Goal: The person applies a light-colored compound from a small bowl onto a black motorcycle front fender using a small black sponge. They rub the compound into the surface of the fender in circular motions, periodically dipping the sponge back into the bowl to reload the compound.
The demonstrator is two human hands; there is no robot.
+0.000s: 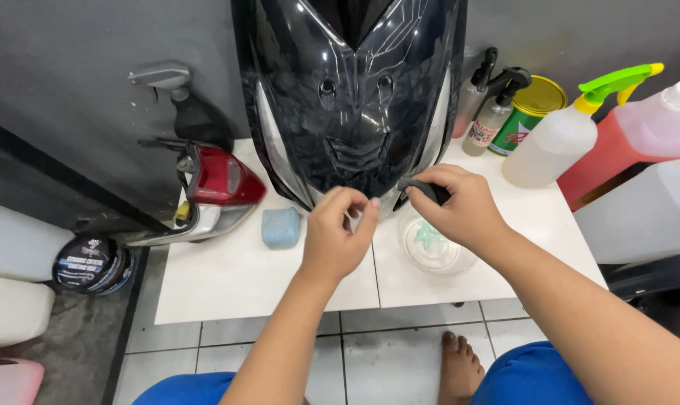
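Both forearms bare, no sleeves, watch or rings visible on left hand point(336, 236) or right hand point(460, 210). Blue shorts point(531, 379) (both knees showing). One foot point(458, 367) bare.

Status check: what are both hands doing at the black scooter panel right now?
Left hand pinched at black panel lower tip. Right hand grips dark applicator against panel. Clear bowl under right hand; blue sponge lies apart.

A red tail light point(218, 184) lies at the left edge of the white tabletop point(227, 285), with a blue sponge block point(280, 227) just right of it. At far right stand two small spray bottles point(490, 112), a green tin point(531, 109), a white trigger sprayer point(561, 139) and a red jug point(640, 139).
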